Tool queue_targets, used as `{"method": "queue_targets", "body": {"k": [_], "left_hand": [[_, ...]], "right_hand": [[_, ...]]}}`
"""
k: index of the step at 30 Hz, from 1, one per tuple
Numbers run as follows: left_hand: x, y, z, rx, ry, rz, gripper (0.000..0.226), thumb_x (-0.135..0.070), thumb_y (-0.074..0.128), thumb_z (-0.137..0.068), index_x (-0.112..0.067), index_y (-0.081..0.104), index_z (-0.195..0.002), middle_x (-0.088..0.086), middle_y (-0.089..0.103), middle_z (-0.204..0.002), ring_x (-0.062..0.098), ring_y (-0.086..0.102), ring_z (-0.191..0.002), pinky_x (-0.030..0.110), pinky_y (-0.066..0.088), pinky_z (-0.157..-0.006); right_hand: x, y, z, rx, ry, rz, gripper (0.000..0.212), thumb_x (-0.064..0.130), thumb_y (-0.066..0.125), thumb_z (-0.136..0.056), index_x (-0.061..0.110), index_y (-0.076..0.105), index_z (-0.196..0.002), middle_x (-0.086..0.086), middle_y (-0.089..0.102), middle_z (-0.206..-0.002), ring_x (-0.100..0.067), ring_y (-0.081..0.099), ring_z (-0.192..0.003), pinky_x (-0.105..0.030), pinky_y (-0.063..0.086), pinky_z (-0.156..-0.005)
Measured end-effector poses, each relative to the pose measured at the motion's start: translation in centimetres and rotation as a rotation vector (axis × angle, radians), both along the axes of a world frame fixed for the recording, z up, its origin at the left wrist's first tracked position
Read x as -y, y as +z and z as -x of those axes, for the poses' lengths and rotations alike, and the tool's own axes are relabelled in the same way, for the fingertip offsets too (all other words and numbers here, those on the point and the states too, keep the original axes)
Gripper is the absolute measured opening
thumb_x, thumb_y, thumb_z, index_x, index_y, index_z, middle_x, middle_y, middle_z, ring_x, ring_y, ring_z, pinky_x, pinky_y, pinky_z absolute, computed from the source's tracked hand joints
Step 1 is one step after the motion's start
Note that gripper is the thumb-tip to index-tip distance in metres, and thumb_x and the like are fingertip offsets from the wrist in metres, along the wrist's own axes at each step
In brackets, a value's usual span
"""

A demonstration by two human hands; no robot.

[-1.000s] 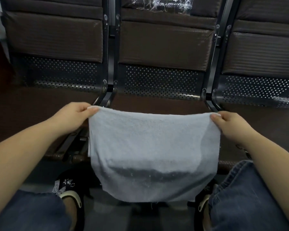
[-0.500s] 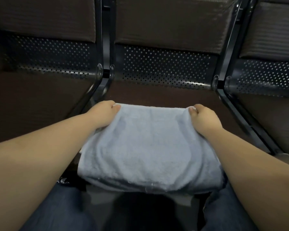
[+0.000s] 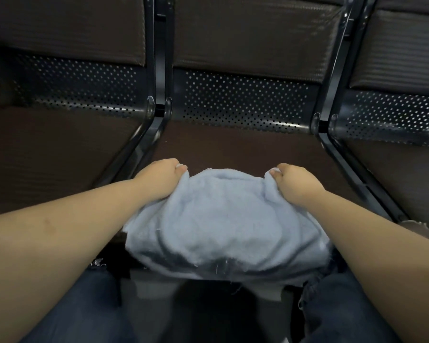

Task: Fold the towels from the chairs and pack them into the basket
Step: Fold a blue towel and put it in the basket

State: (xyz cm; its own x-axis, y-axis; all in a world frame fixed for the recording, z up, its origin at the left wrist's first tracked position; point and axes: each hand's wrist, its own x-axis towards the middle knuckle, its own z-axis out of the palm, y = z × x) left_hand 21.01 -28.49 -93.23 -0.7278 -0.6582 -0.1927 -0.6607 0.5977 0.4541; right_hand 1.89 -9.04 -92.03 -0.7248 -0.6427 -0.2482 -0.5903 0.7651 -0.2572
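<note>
**Towel bunched on the middle seat, both hands gripping its far edge**

The pale blue towel (image 3: 223, 224) lies on the middle chair seat (image 3: 233, 147), its near edge hanging off the seat's front. It humps and wrinkles between the hands, so pressing down now would likely set a crooked fold; the overhang could also drag it to the floor. The left hand (image 3: 162, 179) and right hand (image 3: 295, 185), knuckles up, each have their grip clenched on a far corner, arms reaching forward. No basket is visible.
</note>
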Motion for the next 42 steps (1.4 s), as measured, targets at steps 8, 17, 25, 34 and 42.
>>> {"method": "queue_targets", "body": {"k": [8, 17, 25, 34, 42], "left_hand": [[-2.9, 2.7, -5.6, 0.023, -0.017, -0.203, 0.035, -0.029, 0.039, -0.102, -0.004, 0.063, -0.11, 0.014, 0.062, -0.116, 0.03, 0.054, -0.112, 0.025, 0.032, -0.076], [-5.0, 2.5, -11.7, 0.266, -0.022, -0.714, 0.029, -0.03, 0.042, -0.101, -0.009, 0.063, -0.1, 0.01, 0.062, -0.081, 0.02, 0.06, -0.069, 0.029, 0.057, -0.067], [-2.9, 3.9, -14.0, 0.305, 0.053, -0.784, 0.032, -0.028, 0.036, -0.103, -0.009, 0.06, -0.114, 0.015, 0.074, -0.094, 0.026, 0.072, -0.082, 0.032, 0.055, -0.075], [-0.1, 4.1, -13.5, 0.155, 0.07, -0.639, 0.033, -0.035, 0.041, -0.1, -0.011, 0.064, -0.096, 0.008, 0.068, -0.08, 0.017, 0.061, -0.063, 0.028, 0.049, -0.063], [1.1, 4.6, -9.5, 0.041, 0.145, -0.355, 0.037, -0.036, 0.048, -0.098, -0.012, 0.057, -0.071, -0.004, 0.045, -0.045, 0.01, 0.035, -0.038, 0.021, 0.031, -0.041]], "right_hand": [[-6.0, 3.0, -3.1, 0.301, 0.1, -0.11, 0.03, 0.034, 0.045, -0.099, 0.016, 0.069, -0.1, -0.003, 0.069, -0.101, -0.022, 0.06, -0.095, -0.029, 0.042, -0.078], [-11.6, 4.8, -4.7, 0.791, -0.051, -0.397, 0.026, 0.025, 0.052, -0.098, 0.004, 0.066, -0.104, -0.012, 0.072, -0.085, -0.024, 0.068, -0.077, -0.034, 0.055, -0.072], [-13.4, 5.1, -3.0, 0.833, -0.18, -0.286, 0.024, 0.023, 0.048, -0.098, 0.005, 0.062, -0.103, -0.014, 0.069, -0.079, -0.021, 0.066, -0.066, -0.028, 0.049, -0.061], [-13.1, 5.8, -2.0, 0.713, -0.256, -0.04, 0.025, 0.025, 0.044, -0.101, 0.008, 0.061, -0.097, -0.008, 0.063, -0.066, -0.016, 0.056, -0.056, -0.023, 0.043, -0.046], [-10.1, 5.8, -0.5, 0.427, -0.33, 0.149, 0.024, 0.025, 0.041, -0.102, 0.009, 0.058, -0.096, 0.001, 0.053, -0.042, -0.009, 0.043, -0.032, -0.018, 0.03, -0.034]]}}
